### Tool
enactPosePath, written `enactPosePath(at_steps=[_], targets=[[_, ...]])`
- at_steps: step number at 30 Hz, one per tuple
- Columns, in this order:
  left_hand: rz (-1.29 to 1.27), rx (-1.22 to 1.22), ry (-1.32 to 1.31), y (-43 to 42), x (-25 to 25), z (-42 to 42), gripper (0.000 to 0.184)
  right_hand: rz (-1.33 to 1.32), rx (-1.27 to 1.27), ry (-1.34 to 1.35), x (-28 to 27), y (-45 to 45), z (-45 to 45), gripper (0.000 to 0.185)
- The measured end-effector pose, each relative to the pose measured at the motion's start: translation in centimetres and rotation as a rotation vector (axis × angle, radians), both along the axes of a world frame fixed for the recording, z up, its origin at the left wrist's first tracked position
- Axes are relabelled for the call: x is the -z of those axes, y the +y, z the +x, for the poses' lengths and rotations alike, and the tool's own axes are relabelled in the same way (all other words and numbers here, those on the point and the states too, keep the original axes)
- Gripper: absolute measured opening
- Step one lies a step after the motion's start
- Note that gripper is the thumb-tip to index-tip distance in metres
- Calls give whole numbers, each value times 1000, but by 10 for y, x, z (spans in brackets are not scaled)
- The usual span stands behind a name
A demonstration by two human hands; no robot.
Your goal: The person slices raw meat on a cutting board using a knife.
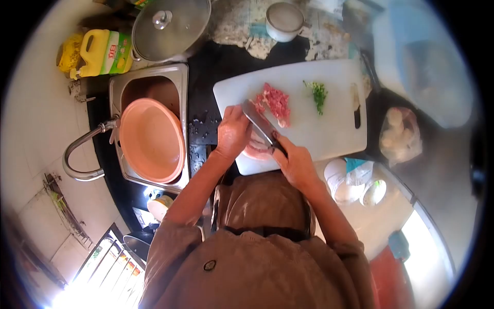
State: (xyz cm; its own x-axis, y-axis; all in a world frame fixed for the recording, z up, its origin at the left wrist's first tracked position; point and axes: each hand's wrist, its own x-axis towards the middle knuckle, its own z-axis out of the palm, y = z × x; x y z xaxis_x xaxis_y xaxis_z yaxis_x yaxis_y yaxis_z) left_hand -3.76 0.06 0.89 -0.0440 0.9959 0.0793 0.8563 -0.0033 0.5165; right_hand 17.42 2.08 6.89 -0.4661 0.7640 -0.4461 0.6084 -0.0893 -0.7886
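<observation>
your right hand point(298, 164) is closed round the handle of a kitchen knife point(260, 122), its blade slanting up toward 11 o'clock. your left hand point(233, 133), fingers curled, is just beside the blade at 9 o'clock; its fingertips are partly hidden, so you cannot tell how firmly it grips the meat slab point(256, 148). that slab lies between your hands, partly under the knife, at 7 o'clock on the white cutting board point(301, 139). chopped red meat point(276, 102) sits on the board at 1 o'clock from the blade, with chopped green herbs point(319, 95) at 2 o'clock, apart from it. at 9 o'clock from your left hand, an orange basin point(152, 141) rests in the steel sink point(183, 92); the glass-lidded pot point(177, 31) stands at 11 o'clock.
</observation>
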Motion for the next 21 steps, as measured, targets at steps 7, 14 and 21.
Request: enactPosePath(at_steps=[7,14,21], targets=[[8,-2,-14,-1,4,0,28,113,-118,73,19,35,-37,36],[30,-28,-37,0,8,2,26,-49,3,65,4,20,-18,38],[48,-48,-57,2,3,4,30,0,-85,75,3,22,-12,34]])
